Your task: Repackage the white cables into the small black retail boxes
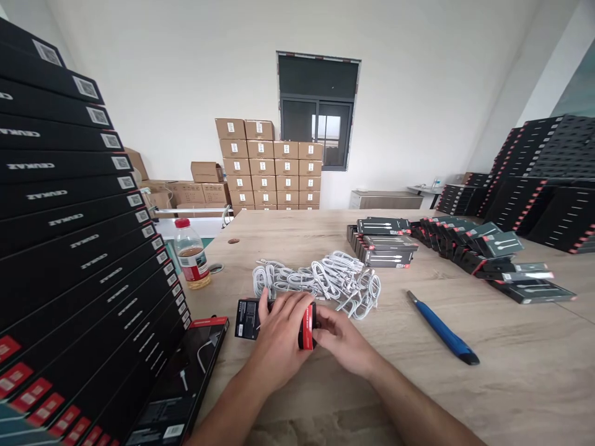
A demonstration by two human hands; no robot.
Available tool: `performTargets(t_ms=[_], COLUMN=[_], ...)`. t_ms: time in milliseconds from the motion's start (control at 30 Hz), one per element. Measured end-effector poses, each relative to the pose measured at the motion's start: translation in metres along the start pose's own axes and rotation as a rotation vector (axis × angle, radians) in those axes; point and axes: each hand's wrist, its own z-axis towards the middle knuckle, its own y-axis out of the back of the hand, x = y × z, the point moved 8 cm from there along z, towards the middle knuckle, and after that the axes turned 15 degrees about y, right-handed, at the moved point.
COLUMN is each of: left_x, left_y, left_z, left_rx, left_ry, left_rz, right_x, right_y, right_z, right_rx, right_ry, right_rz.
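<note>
My left hand is wrapped over a small black box with a red end, holding it just above the wooden table. Printed text and a white label show on the box's left part; the middle is hidden under my fingers. At the red end, my right hand has its fingers curled against the box's edge, thumb near the front. Whether those fingers hold a flap or something else is hidden. Right behind the box lies a heap of coiled white cables.
Stacked black boxes tower at the left, beside a flat black box. A red-capped bottle stands behind. Small boxes lie beyond the cables, with more boxes further right. A blue-handled tool lies at right.
</note>
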Motion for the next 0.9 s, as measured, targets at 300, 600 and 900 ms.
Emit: performTargets(t_ms=[300, 600, 900], left_x=[-0.010, -0.010, 0.004], left_y=[0.000, -0.005, -0.010], left_z=[-0.002, -0.001, -0.001], left_rx=[0.065, 0.044, 0.054], left_ry=[-0.072, -0.112, -0.029], left_rz=[-0.037, -0.096, -0.033], right_x=[-0.009, -0.010, -0.009], right_y=[0.000, 0.012, 0.002], right_z=[-0.002, -0.004, -0.003], right_rx=[-0.068, -0.206, -0.043], right_ry=[-0.046, 0.018, -0.058], right_rz=[-0.075, -0.170, -0.010])
